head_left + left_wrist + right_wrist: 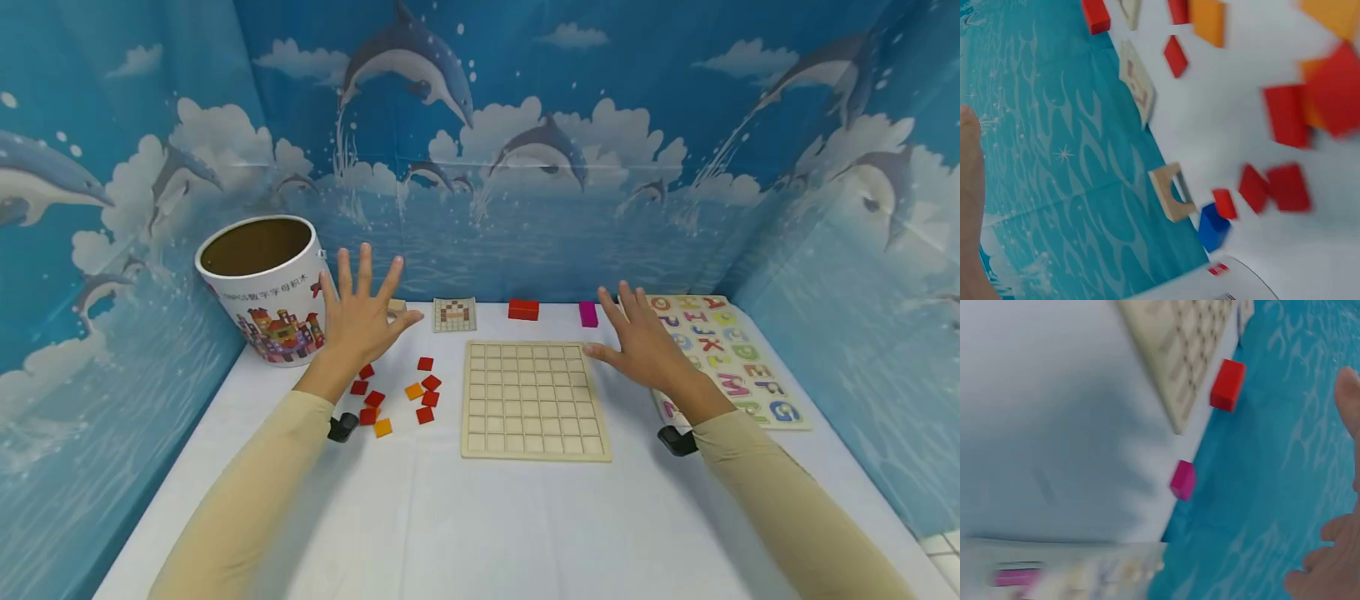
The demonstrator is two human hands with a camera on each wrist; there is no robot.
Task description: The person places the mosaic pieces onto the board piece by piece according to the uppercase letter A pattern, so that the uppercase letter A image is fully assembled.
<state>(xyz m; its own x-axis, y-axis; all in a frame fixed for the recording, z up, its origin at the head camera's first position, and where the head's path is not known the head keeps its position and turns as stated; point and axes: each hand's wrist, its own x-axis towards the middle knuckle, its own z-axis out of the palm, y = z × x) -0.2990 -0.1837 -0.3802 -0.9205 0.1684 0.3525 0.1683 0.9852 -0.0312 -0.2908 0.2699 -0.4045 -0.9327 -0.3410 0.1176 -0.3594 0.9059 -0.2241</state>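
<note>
My left hand [360, 327] is held up with its fingers spread, beside the bucket and beyond the scattered tiles. Several red tiles [425, 415] and a few orange tiles [383, 427] lie loose on the white table near that wrist. Fingers also spread, my right hand [647, 346] hovers between the wooden grid board and the alphabet board. The grid board [604, 446] lies flat between the two hands, its square cells bare. Neither hand holds anything. In the right wrist view, part of the right hand [1335, 556] shows at the right edge.
A white printed bucket [277, 312] stands at the back left. Along the back edge sit a pattern card [454, 316], a red block [523, 310] and a magenta block [588, 314]. An arched wooden block [1165, 190] and a blue block [1213, 228] sit near the bucket. The alphabet board [787, 427] lies right.
</note>
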